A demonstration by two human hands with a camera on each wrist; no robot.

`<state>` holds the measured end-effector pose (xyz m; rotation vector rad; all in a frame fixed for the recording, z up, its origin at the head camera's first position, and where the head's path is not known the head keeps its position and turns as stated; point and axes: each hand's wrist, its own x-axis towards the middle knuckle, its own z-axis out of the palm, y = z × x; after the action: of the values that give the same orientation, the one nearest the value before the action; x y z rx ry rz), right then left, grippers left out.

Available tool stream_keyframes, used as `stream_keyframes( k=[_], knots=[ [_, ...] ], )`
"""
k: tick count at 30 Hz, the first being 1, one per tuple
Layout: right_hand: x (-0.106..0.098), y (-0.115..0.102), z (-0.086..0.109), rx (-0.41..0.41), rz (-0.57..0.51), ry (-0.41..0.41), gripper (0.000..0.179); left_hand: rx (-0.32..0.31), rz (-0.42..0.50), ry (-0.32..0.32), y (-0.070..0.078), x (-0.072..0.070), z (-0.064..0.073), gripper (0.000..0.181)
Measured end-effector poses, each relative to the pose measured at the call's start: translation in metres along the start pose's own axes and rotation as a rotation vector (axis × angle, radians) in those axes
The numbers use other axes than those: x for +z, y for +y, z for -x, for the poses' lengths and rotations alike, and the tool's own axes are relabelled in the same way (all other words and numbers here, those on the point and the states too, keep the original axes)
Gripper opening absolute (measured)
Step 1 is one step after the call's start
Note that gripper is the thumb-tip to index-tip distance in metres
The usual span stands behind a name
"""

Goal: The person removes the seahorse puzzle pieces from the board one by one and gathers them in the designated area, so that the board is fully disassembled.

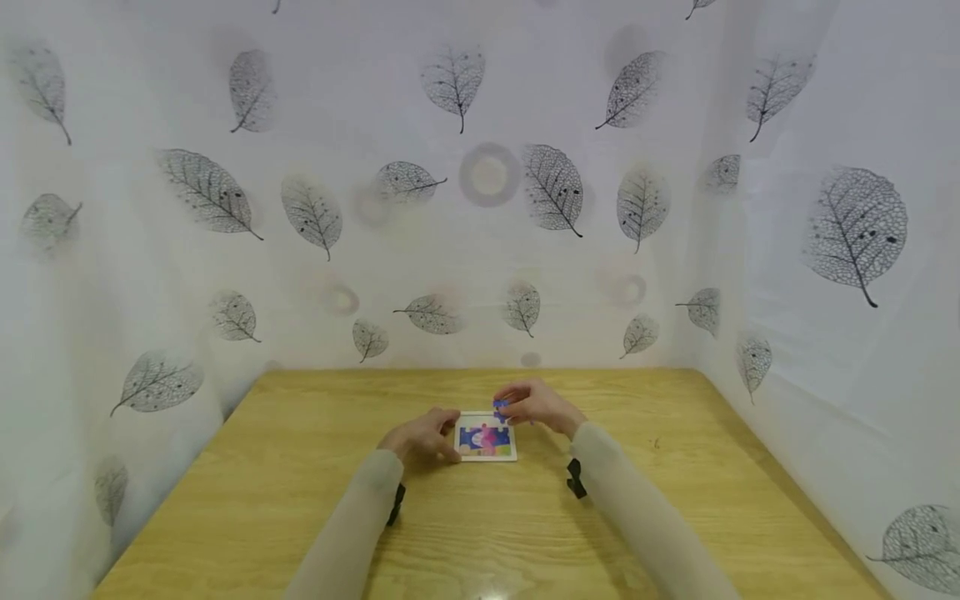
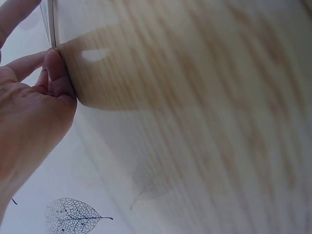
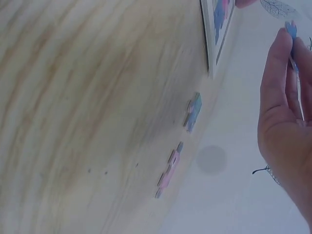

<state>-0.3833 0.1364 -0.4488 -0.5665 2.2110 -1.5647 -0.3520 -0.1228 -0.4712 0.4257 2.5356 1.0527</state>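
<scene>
A white-rimmed jigsaw tray (image 1: 487,458) lies on the table, its lower part filled with joined blue, pink and green pieces (image 1: 498,442). My left hand (image 1: 422,435) holds the tray's left side, thumb near the front corner and fingers near the back one. Over the tray's back right corner, my right hand (image 1: 542,406) pinches a blue jigsaw piece (image 1: 500,409) between thumb and fingers. In the right wrist view that piece (image 3: 291,30) is seen nearly edge-on, raised above the table. The tray's back strip shows its pale base.
Two loose jigsaw pieces, one bluish-green (image 3: 193,112) and one pink (image 3: 169,170), lie on the table to the tray's right, mostly hidden by the right hand in the head view. The wooden table (image 1: 300,500) meets white leaf-print curtains (image 1: 480,250) at the back and sides.
</scene>
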Motion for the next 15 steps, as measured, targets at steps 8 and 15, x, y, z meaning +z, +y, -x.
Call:
stream_keyframes(
  k=[8, 15],
  knots=[
    [-0.015, 0.009, 0.01, -0.031, -0.02, -0.038, 0.046, -0.005, 0.007, -0.011, -0.002, 0.001, -0.001, 0.09],
    [-0.032, 0.019, 0.016, -0.038, 0.002, -0.027, 0.042, -0.017, 0.023, -0.011, -0.001, 0.0, -0.001, 0.09]
  ],
)
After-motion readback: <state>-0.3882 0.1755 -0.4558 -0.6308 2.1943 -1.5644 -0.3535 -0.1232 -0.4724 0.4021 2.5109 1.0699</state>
